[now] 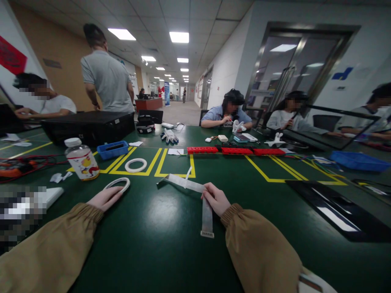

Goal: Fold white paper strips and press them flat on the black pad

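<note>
My right hand point(216, 198) pinches a flat white ribbon cable point(186, 183) that bends at the hand; one end runs toward the yellow floor-tape lines, the other lies toward me with a connector end point(207, 234). My left hand point(104, 198) rests on the green table point(159, 244), fingers flat and touching the near edge of a white ring point(117, 184). A second white ring point(136, 165) lies farther back inside a yellow-taped box. Both forearms wear tan sleeves.
A plastic bottle point(81, 158) stands at the left beside a blue tray point(113, 149) and a black case point(88, 126). Red power strips point(235, 150) lie mid-table. A dark panel point(332, 209) lies at the right. Several people sit or stand around the far side.
</note>
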### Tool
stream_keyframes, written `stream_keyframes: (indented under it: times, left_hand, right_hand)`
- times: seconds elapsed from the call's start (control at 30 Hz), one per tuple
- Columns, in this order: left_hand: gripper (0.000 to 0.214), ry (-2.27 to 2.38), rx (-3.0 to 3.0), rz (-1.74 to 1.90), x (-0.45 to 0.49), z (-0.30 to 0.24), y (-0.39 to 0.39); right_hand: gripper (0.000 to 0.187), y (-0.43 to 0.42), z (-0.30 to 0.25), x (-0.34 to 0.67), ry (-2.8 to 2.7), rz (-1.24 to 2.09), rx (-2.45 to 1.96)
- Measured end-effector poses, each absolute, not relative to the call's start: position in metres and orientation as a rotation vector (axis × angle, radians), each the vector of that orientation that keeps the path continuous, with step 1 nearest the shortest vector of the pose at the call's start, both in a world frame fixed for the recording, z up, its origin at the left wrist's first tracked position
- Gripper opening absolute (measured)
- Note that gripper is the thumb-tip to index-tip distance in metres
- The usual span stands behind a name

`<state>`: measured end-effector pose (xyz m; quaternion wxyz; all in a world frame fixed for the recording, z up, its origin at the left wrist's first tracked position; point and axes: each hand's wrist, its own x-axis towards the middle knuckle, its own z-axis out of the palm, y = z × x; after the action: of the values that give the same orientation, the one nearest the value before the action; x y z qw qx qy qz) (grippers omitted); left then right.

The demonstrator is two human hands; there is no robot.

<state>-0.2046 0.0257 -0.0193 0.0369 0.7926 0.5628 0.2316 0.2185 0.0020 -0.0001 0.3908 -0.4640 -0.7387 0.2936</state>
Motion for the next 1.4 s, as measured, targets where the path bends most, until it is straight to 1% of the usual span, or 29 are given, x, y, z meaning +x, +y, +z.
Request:
stream_keyframes:
  times: [0.17, 0.3, 0.57, 0.73, 0.87, 1.07, 1.4]
  left_hand:
    - [0.055, 1.62, 2.593, 0.665, -0.208, -0.018, 0.027]
    - [0.05, 1.608, 2.666, 0.649, -0.21, -0.016, 0.025]
    - [0.046, 1.619, 2.647, 0.652, -0.206, -0.013, 0.025]
    - [0.048, 1.691, 2.636, 0.642, -0.209, -0.019, 0.028]
    - [0.05, 1.733, 2.647, 0.588, -0.212, -0.02, 0.029]
    - [0.045, 1.797, 2.707, 0.5, -0.216, -0.022, 0.033]
    - [0.048, 1.719, 2.719, 0.646, -0.224, -0.03, 0.036]
  right_hand:
    - [0.016, 0.003, -0.003, 0.219, -1.894, 0.717, -1.179]
    - [0.017, 0.003, -0.004, 0.22, -1.908, 0.711, -1.182]
    - [0.016, 0.003, -0.002, 0.22, -1.919, 0.709, -1.207]
    - [0.017, 0.003, -0.004, 0.22, -1.92, 0.723, -1.199]
    - [0.018, 0.004, -0.006, 0.22, -1.914, 0.717, -1.195]
    - [0.018, 0.003, -0.004, 0.219, -1.934, 0.716, -1.212]
    - [0.017, 0.001, 0.001, 0.217, -1.922, 0.726, -1.207]
